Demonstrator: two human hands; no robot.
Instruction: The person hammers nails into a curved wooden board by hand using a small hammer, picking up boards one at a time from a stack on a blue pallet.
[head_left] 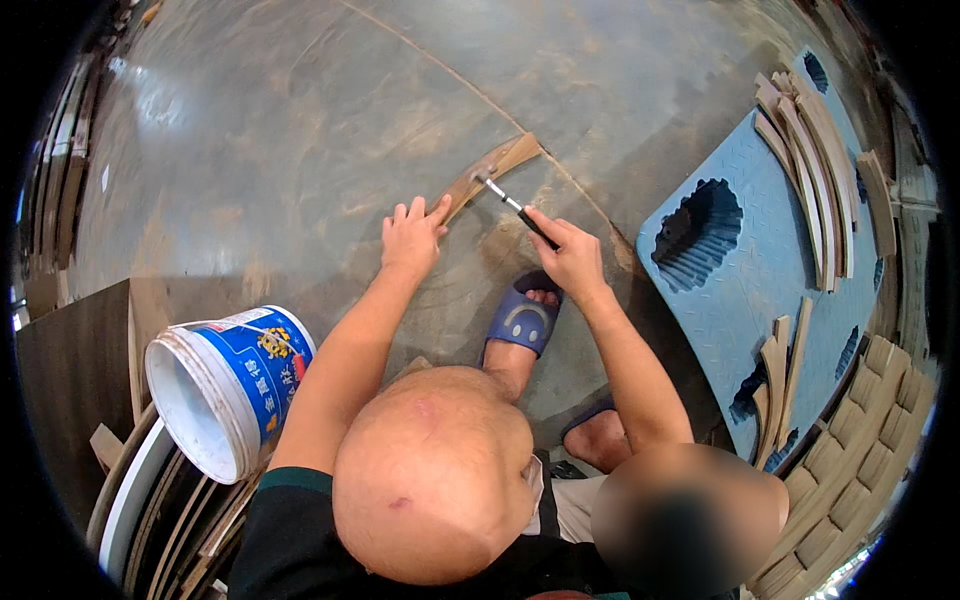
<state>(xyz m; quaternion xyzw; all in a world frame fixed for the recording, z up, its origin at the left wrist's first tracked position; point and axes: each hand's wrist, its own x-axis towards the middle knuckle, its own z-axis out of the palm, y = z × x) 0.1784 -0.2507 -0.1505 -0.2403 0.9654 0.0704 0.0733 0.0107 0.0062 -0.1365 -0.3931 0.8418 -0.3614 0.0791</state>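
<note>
A curved wooden piece (512, 153) lies on the grey floor (300, 120) ahead of me. My left hand (413, 238) grips its near left end, fingers bent over it. In my right hand (572, 255) is a small hammer (508, 199) with a black grip and a bright metal shaft. Its head meets the middle of the wooden piece from above. Whether it presses on the wood or hovers just over it, I cannot tell.
To the left a white and blue bucket (225, 390) lies tilted beside curved strips (170, 540). On the right, a blue plastic panel (690, 330) with dark openings carries several curved wooden strips (815, 180). My sandalled foot (525, 318) stands close behind the hammer.
</note>
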